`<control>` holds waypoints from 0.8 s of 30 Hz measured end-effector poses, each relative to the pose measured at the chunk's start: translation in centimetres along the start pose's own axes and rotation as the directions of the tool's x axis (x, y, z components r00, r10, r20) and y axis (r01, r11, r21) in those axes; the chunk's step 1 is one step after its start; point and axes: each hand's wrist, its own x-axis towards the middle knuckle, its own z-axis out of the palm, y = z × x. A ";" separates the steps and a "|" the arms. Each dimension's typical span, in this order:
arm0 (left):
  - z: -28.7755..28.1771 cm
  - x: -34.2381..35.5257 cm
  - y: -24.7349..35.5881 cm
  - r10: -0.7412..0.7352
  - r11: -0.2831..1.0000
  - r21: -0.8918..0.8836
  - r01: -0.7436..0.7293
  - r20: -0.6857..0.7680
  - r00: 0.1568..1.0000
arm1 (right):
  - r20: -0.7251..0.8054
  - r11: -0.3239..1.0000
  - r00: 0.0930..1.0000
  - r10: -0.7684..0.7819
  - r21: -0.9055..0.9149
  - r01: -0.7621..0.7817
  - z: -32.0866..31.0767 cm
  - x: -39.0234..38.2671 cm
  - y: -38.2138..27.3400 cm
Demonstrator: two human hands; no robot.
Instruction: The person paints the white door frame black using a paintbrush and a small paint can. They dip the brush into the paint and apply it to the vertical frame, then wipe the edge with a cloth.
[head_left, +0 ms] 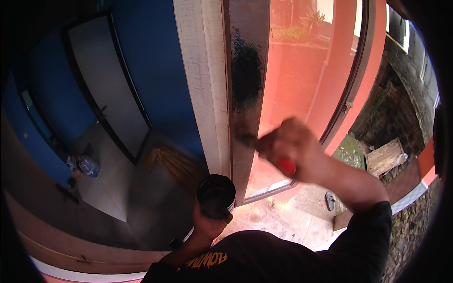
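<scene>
My right hand point(295, 148) is closed around a paintbrush point(286, 165); its red handle end shows below my fingers. The dark bristles, a little blurred, are at the brown wooden window frame point(241, 172). Higher on that frame is a glossy black patch of paint point(247, 75). Low and left of the brush, my left hand point(207, 227) grips a paint can point(215, 177) from below. The can is held with its open top towards me, and its inside is dark. How much paint it holds I cannot tell.
A pale wooden post point(203, 70) stands left of the painted frame, and a glass pane point(302, 70) is on its right. Indoors are a grey door point(101, 70), a brown cloth point(174, 172) and a clear plastic bottle point(88, 166). Outside lie a sandal point(330, 201) and a wooden board point(386, 157).
</scene>
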 end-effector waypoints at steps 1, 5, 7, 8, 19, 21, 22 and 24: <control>0.2 0.0 -0.1 0.003 1.000 -0.007 -0.003 -0.031 1.000 | -0.018 0.999 0.999 0.045 -0.004 -0.045 -1.3 1.4 1.1; 0.7 0.0 -0.6 0.043 0.999 0.037 -0.040 -0.086 0.995 | -0.431 0.988 0.901 -0.048 -0.151 -0.019 -6.4 7.6 4.7; 0.9 0.1 -0.7 0.079 0.994 0.079 -0.069 -0.133 0.988 | -0.571 0.991 0.817 -0.080 -0.135 0.003 -7.9 8.5 4.5; 0.9 0.1 -0.7 0.092 0.993 0.092 -0.077 -0.173 0.981 | -0.486 0.957 0.849 -0.207 -0.281 0.073 -8.2 8.6 4.5; 0.6 -0.4 -0.1 0.038 0.998 -0.048 -0.038 -0.002 0.999 | 0.154 0.995 0.987 0.049 0.076 -0.062 3.8 -3.4 -2.3; 0.4 -0.4 -0.1 0.033 0.999 -0.036 -0.034 -0.019 0.999 | 0.040 0.994 0.996 0.082 0.062 -0.085 2.8 -2.2 -1.3; 0.3 -0.4 -0.1 0.024 0.999 -0.027 -0.025 -0.033 0.999 | -0.005 0.992 0.994 0.109 0.069 -0.109 1.7 -0.9 -0.2; 0.1 -0.3 0.0 0.008 1.000 -0.002 -0.008 -0.050 0.999 | -0.049 0.994 0.993 0.109 0.002 -0.109 -1.3 2.2 1.8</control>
